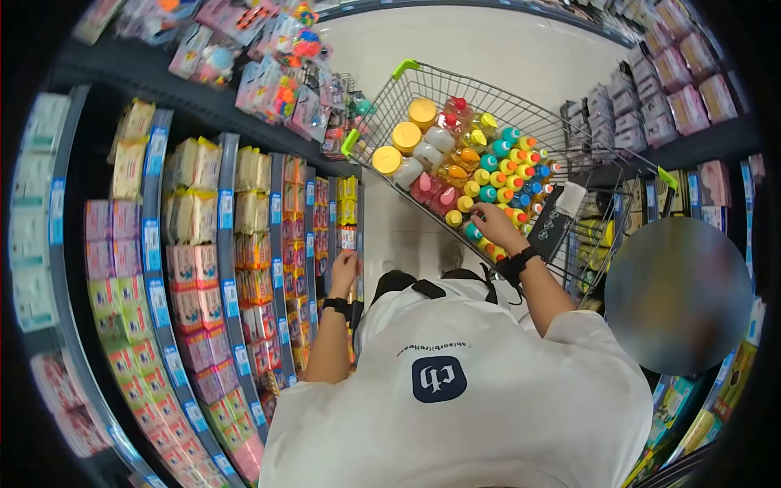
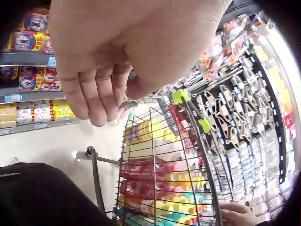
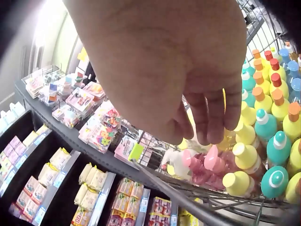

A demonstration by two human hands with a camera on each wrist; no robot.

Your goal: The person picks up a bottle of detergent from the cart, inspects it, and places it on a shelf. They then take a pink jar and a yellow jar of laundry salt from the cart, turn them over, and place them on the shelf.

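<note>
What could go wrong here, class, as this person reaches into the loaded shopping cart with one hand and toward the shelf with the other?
1. The bottles stand packed upright in the cart; the right hand reaching among them could perhaps topple neighbours.
2. The left hand is at the shelf packets; with attention split between both sides, it might knock one off.

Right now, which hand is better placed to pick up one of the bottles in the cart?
The right hand. It hangs over the colourful bottles in the wire shopping cart, fingers pointing down at their caps. The left hand is away at the shelf beside the cart, so it would probably have to cross over.
</note>
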